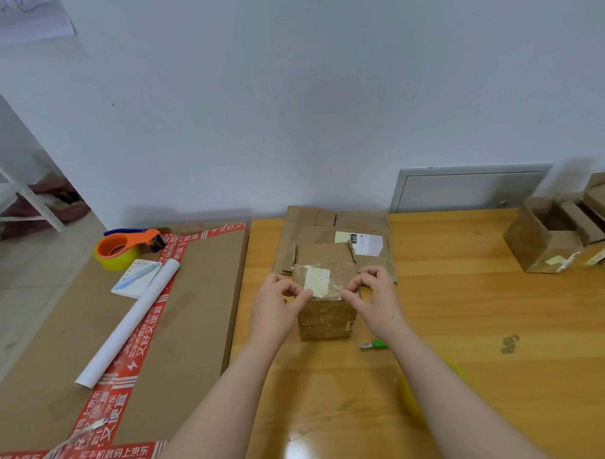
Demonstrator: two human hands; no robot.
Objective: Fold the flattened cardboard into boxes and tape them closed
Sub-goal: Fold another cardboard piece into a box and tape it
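- Head view: a small box [325, 297] stood folded on the wooden table [469, 326], straight ahead of the person. Its top face was closed under clear tape, with a pale label showing through.
- The left hand [274, 304] pinched the box's top edge at 9 o'clock and the right hand [372, 295] pinched it at 3 o'clock. The fingers of both were curled, apparently smoothing the tape down.
- This box looked nearly finished. Whether its underside was taped could not be seen.
- At 12 o'clock, touching the box's far side, lay a stack of flattened cardboard [335, 228], so more folding seemed left.
- At 2 o'clock, well apart, stood other made-up boxes [548, 241]. Some were open at the top with dark interiors, and any contents could not be made out.
- At 10 o'clock an orange tape dispenser [123, 247] sat on a large flat carton [194, 301].
- At 5 o'clock, near the box, lay a green-handled cutter [375, 344].
- Nothing showed what the small box held.
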